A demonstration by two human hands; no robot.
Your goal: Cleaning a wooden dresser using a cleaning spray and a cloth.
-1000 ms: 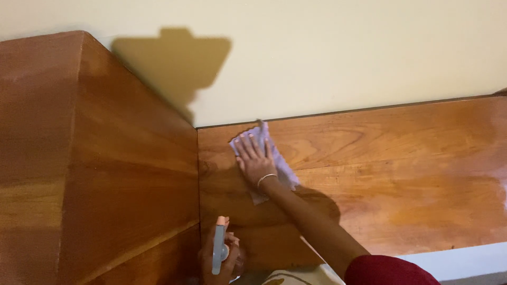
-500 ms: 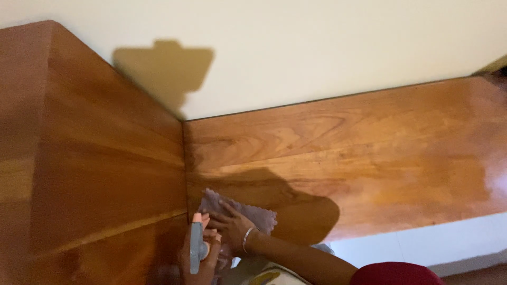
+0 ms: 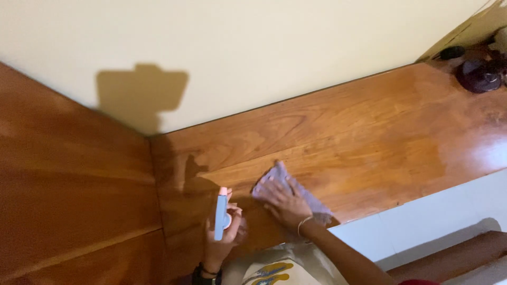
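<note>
We grip a slim blue spray bottle [image 3: 220, 216] in our left hand [image 3: 222, 240], fingers wrapped round it, long axis upright w/ pink nozzle end up, near the panel's lower edge. Our right hand [image 3: 285, 203] lies flat, fingers spread, on a grey cloth [image 3: 296, 192] pressed to the wood panel [image 3: 369, 132]; cloth's long axis runs diagonally, upper-left tip toward the cream wall [image 3: 264, 47].

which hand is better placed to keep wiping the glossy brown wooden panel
Right, most likely. The right hand lies flat on the crumpled pale lilac cloth, pressing it against the glossy brown wooden panel. The left hand is occupied, gripping a slim light blue spray bottle upright.
</note>
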